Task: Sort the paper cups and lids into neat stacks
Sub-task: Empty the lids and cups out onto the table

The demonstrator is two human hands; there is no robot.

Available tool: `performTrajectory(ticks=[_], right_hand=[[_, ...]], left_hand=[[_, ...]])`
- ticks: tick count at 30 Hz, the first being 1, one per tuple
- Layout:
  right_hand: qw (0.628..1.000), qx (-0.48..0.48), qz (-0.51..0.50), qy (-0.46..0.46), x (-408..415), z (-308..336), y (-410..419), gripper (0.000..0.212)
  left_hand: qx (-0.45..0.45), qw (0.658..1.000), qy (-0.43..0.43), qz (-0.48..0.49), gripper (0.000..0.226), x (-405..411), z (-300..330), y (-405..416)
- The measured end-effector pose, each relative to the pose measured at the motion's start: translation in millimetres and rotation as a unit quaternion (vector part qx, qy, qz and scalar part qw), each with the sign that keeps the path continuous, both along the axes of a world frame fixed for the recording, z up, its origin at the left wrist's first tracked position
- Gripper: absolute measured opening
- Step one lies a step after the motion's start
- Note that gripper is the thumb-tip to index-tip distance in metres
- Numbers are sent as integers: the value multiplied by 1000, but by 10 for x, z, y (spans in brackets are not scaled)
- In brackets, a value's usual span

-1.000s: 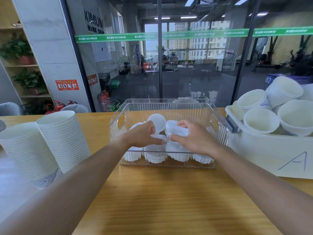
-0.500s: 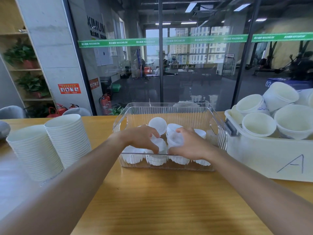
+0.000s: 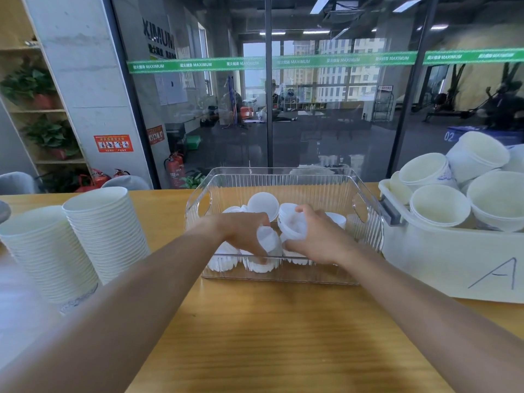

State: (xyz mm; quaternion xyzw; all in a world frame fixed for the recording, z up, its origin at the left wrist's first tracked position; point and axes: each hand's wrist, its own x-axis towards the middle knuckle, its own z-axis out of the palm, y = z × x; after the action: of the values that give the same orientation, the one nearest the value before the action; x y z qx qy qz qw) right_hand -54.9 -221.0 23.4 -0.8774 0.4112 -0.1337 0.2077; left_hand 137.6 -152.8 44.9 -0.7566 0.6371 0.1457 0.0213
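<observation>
The lids (image 3: pixel 262 239) lie in the clear ribbed bin (image 3: pixel 283 180) at the centre of the frame, some already nested in short rows along its near wall, others loose behind. One round lid (image 3: pixel 263 205) stands tilted on edge just above the hands. Both hands are down inside the bin. The left hand (image 3: pixel 241 232) has its fingers curled round a small bunch of lids, fingertips pointing down toward the near row. The right hand (image 3: pixel 317 239) grips a lid stack (image 3: pixel 292 222), thumb up over it, the stack's long axis leaning up and to the left, toward the other hand. The two bundles sit just beside each other, almost touching, so the coming move looks like a joining of one onto the other. The left bundle lies lower and nearer the row, so I'd judge it the base, with the right hand's stack coming over it.

On the wooden table (image 3: pixel 269 336) at the left of the frame two tall stacked cups (image 3: pixel 105 231) columns lean side by side, already neat. At the right a white tub (image 3: pixel 453 256) with a sheet marked "A" holds loose cups (image 3: pixel 439 205) heaped at all angles, unsorted, so plenty of the job remains
</observation>
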Motion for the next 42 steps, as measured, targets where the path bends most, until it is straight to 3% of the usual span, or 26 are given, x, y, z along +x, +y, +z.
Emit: performTrajectory(ticks=[4,9,17,25,31,36,42], right_hand=[[1000,7,6,4,15,-24,-56,93],[999,40,22,10,47,-37,-130,100],[998,62,4,-22,92,-139,-212,107],[993,23,-14,-119,38,-112,-153,103],[972,-18,-3,-235,-76,56,-27,93],[962,-53,18,-268,-303,291,215,91],[967,-71,31,-243,-949,348,635,92]], left_hand=[[-38,999,14,-35,83,14,-13,-8],[2,998,64,-14,71,7,42,-6],[-5,1000,-15,-24,76,-17,-125,-81],[-137,989,-48,4,81,-19,-99,102],[-222,975,-11,31,85,-66,109,315],[-214,976,17,44,80,-193,294,566],[-170,985,24,14,81,-593,402,869]])
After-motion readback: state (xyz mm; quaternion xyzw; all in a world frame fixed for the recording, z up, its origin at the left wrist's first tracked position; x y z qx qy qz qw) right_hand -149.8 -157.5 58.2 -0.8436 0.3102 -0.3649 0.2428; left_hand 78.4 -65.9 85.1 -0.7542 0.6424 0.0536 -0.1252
